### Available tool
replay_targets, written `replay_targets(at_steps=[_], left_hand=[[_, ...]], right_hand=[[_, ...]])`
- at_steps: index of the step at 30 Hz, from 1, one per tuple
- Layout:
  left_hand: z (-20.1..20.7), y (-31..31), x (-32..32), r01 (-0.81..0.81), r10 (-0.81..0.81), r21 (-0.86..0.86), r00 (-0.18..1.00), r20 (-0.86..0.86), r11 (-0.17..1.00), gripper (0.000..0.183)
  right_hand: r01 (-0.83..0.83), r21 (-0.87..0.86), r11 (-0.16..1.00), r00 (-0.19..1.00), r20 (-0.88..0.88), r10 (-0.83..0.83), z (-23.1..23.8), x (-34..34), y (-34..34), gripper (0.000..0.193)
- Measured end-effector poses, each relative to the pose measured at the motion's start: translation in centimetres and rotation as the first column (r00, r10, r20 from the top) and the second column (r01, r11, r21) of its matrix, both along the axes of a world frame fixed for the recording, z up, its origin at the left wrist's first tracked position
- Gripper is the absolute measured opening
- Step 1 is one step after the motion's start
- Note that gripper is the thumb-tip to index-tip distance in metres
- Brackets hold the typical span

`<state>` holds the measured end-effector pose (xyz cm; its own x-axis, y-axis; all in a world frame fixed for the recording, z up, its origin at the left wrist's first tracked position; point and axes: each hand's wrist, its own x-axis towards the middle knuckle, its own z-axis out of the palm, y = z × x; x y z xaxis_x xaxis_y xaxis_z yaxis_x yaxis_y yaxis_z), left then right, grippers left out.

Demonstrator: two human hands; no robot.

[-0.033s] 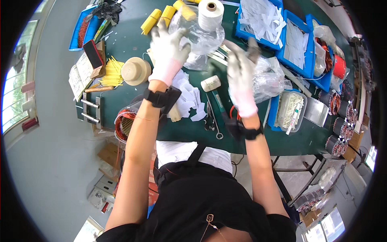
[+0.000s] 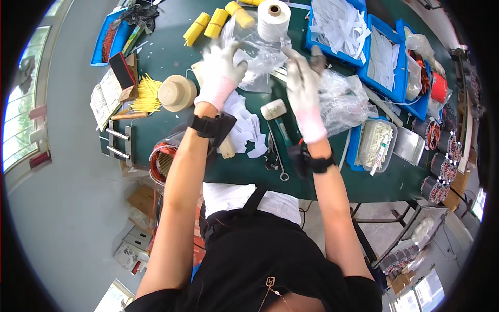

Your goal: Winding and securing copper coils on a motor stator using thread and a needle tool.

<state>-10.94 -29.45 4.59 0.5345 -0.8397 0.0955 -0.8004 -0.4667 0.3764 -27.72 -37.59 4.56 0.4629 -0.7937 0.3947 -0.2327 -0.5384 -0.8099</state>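
Observation:
My left hand (image 2: pixel 221 70), in a white glove with a pink cuff, hovers over the table with fingers spread and slightly blurred. Beside it lie a crumpled clear plastic bag (image 2: pixel 259 58) and loose white paper slips (image 2: pixel 244 125). My right hand (image 2: pixel 304 86), gloved the same way with greyish fingertips, is stretched out, fingers apart, holding nothing visible. It is nearest another clear plastic bag (image 2: pixel 345 101). A white-headed mallet (image 2: pixel 273 109), pliers (image 2: pixel 271 158) and a ring spanner (image 2: pixel 284 176) lie between my forearms.
Blue bins of white strips (image 2: pixel 340 28) stand far right, near a tub of white pieces (image 2: pixel 375 143). A white thread spool (image 2: pixel 273 32) and yellow bundles (image 2: pixel 196 29) sit at the back. Left are a beige spool (image 2: pixel 176 93), yellow sticks (image 2: pixel 147 93) and a wire-wound core (image 2: pixel 162 162).
My right hand has shifted slightly left and upward, toward the middle bag. The left hand has moved a little to the right, its fingers still spread.

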Motion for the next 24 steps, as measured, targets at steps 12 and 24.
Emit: replay_targets(at_steps=[12, 24], left_hand=[[-4.0, 3.4, 0.9, -0.288, 0.339, 0.2, 0.891, -0.303, 0.936, 0.064], [-6.1, 1.0, 2.0, -0.417, 0.048, 0.243, -0.426, -0.903, 0.876, 0.018]], right_hand=[[-0.279, 0.799, 0.533, 0.812, 0.492, -0.313, -9.6, 6.5, 2.7, 0.073], [-0.037, 0.73, 0.682, 0.987, 0.132, -0.088, -8.2, 3.2, 2.5, 0.07]])
